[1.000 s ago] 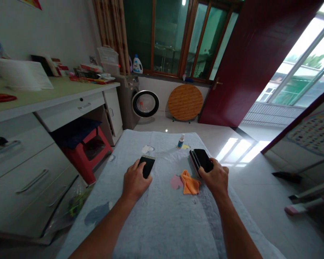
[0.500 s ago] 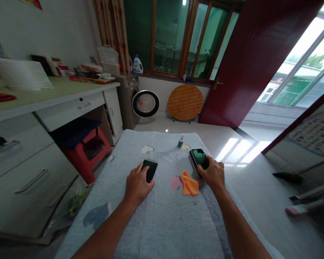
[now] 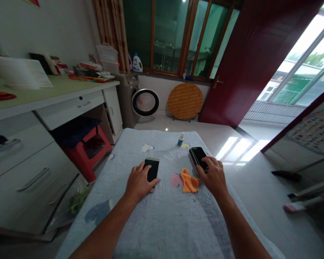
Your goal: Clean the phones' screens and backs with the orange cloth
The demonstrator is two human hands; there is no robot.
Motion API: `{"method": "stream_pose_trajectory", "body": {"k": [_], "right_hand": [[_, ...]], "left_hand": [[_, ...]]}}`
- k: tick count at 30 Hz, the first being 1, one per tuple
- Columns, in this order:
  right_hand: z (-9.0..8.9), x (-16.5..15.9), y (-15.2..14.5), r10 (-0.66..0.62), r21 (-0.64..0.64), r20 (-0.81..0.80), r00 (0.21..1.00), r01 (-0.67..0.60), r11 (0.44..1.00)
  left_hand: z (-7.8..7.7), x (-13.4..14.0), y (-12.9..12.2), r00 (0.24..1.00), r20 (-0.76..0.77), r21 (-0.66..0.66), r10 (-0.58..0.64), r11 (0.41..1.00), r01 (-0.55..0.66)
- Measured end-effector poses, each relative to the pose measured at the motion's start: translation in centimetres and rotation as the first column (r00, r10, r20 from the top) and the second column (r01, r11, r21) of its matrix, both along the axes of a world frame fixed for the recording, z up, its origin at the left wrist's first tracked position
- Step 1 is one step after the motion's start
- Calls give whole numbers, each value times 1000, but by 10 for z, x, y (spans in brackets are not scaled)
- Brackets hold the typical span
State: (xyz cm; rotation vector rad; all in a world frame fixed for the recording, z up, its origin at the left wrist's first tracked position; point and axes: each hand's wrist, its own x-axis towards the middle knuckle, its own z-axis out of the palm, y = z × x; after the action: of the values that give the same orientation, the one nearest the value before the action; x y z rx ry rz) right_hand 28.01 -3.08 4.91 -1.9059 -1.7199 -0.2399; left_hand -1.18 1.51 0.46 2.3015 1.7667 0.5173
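My left hand (image 3: 140, 181) lies over a dark-screened smartphone (image 3: 152, 172) on the cloth. Its fingers curl onto the phone's left side and the thumb reaches across the lower end. On the right, my right hand (image 3: 213, 176) grips a black smartphone (image 3: 199, 155) that rests on a small stack of flat items, seemingly more phones; their lower part is hidden. Between the hands, closer to the right one, an orange cloth (image 3: 189, 181) lies crumpled. A small spray bottle (image 3: 180, 140) with a blue label stands upright beyond them.
A pale blue patterned cloth (image 3: 162, 230) covers the table. To the left are a white desk (image 3: 70, 99) and a red stool (image 3: 90, 153). Further back, a washing machine (image 3: 126, 97) has its round door open, beside a leaning wooden tabletop (image 3: 185, 100).
The left phone has turned straighter and lies flatter, with my left thumb now further across it. The green reflection on the right phone's screen is gone; my right hand has shifted slightly.
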Motion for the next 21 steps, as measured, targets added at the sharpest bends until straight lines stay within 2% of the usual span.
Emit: {"method": "stream_pose_trajectory", "body": {"k": [1, 3, 4, 7, 9, 12, 15, 18, 21], "right_hand": [[2, -8, -4, 101, -82, -29, 994, -104, 991], [1, -25, -12, 289, -279, -80, 954, -300, 912], [-1, -34, -14, 312, -348, -86, 946, -321, 880], [-9, -52, -18, 251, -480, -54, 966, -246, 842], [-13, -57, -18, 206, -533, -23, 978, -186, 825], [-13, -58, -16, 186, -555, 9, 983, -149, 819], [-11, -57, -12, 184, -538, -14, 983, -163, 827], [-9, -59, -3, 199, -468, -172, 965, -258, 846], [-9, -65, 7, 222, -354, -431, 875, -390, 850]], "left_hand": [[0, 0, 0, 1000, 9, -7, -17, 1000, 17], [1, 0, -1, 998, 32, -22, -54, 998, 55], [1, 0, -1, 996, 43, -35, -79, 996, 81], [1, -6, 1, 982, 46, -131, -184, 973, 189], [1, -13, 4, 965, 21, -237, -262, 936, 259], [3, -20, 7, 946, 4, -328, -325, 893, 308], [7, -22, 7, 942, 7, -334, -336, 887, 319], [11, -15, 4, 946, 36, -286, -322, 904, 319], [10, -3, -2, 951, 86, -214, -297, 927, 308]]}}
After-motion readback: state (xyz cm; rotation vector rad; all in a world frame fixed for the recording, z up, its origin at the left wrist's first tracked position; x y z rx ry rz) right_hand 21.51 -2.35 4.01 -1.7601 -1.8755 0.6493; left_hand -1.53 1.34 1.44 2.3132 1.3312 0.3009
